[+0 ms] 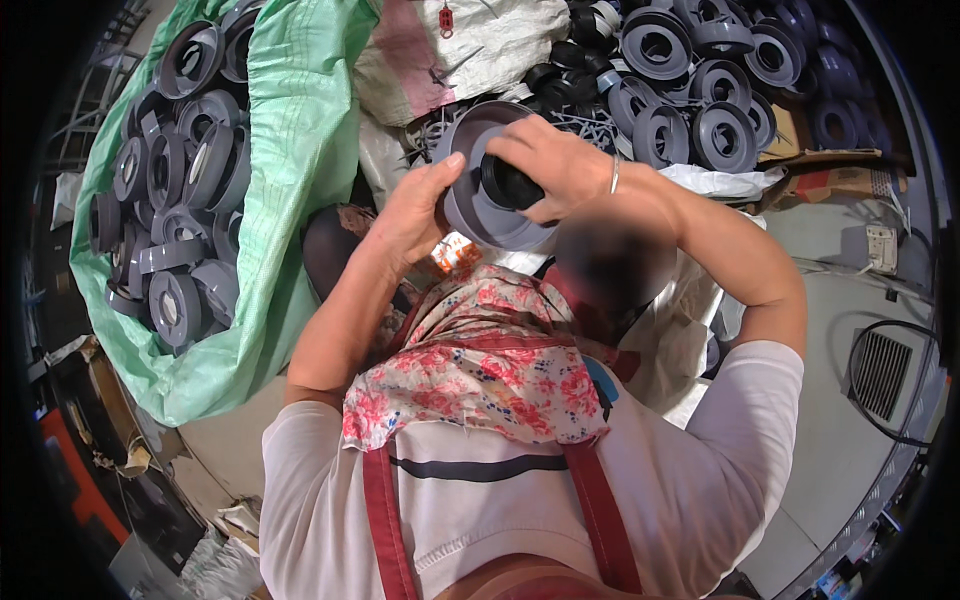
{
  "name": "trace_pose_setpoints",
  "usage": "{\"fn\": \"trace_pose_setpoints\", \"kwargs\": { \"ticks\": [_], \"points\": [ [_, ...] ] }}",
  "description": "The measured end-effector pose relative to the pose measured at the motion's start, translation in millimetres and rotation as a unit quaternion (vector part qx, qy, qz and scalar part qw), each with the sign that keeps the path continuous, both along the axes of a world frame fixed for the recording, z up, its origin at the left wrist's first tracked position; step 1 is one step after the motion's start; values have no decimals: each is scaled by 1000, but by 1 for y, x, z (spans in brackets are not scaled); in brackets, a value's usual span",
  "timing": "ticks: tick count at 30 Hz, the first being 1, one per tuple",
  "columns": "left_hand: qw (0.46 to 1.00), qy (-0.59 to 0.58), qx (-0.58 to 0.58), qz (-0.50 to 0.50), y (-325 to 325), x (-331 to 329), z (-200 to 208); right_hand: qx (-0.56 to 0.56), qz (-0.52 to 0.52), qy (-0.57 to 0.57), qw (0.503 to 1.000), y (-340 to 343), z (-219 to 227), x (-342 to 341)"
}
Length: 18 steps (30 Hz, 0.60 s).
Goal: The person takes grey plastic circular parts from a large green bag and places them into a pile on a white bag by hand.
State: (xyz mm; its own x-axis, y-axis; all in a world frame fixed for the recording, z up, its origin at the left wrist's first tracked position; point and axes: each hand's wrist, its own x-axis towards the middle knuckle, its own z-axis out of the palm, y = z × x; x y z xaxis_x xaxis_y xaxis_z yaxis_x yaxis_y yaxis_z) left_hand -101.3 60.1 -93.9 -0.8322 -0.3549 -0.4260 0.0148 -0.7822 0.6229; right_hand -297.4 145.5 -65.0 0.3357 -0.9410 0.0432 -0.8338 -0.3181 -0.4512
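A round grey plastic housing (pixel 470 212) with a raised rim is tilted up in front of my chest. My left hand (pixel 412 212) grips its left side, thumb over the rim and the other fingers mostly hidden. Inside the housing sits a black plastic ring (pixel 507 186), off to the right of its middle. My right hand (pixel 562 162) reaches over the right rim with its fingers curled around the black ring. Whether the ring is seated in the housing or only held against it, I cannot tell.
At the left, a green woven sack (pixel 290 150) holds many grey ring parts (pixel 178 305). More grey parts (pixel 725 133) are heaped at the far right, beside black rings (pixel 570 85) and thin grey sticks. A white woven sack (pixel 500 45) lies behind. Torn cardboard (pixel 840 187) is at right.
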Motion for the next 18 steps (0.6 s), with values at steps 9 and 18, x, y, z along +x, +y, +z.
{"fn": "trace_pose_setpoints", "kwargs": {
  "ticks": [9,18],
  "points": [
    [983,1,-127,134,25,-6,10,137,-203,-302,921,11,-25,10],
    [548,-247,-747,285,-63,51,42,138,-353,-241,893,-12,-84,-53]
  ]
}}
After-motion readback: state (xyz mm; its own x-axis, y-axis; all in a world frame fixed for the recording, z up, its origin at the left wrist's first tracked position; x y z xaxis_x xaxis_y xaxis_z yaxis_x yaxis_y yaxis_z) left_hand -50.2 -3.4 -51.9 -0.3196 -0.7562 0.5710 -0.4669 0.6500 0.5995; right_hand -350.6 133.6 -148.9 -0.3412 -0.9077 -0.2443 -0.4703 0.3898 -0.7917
